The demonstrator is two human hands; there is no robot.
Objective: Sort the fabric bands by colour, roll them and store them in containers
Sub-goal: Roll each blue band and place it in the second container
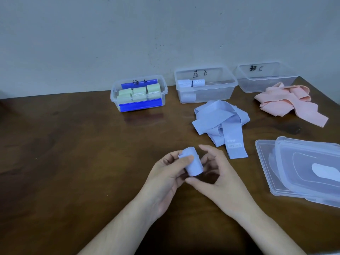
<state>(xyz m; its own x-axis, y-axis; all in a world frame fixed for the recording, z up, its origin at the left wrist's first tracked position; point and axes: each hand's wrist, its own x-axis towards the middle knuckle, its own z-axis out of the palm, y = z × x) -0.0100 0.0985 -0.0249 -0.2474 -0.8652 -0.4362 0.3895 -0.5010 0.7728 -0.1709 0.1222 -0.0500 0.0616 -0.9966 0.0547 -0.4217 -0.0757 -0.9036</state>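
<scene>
A rolled pale-blue fabric band sits between my hands above the wooden table. My left hand grips the roll, thumb across its front. My right hand curls round its right side and lower end. A loose pile of pale-blue bands lies behind my hands. Pink bands are heaped at the back right. The middle container marked B holds a few blue rolls. The left container is filled with several green rolls. The container marked C looks empty.
Clear plastic lids are stacked at the right edge of the table. A grey wall rises right behind the containers. Bare dark wood stretches across the left half of the table.
</scene>
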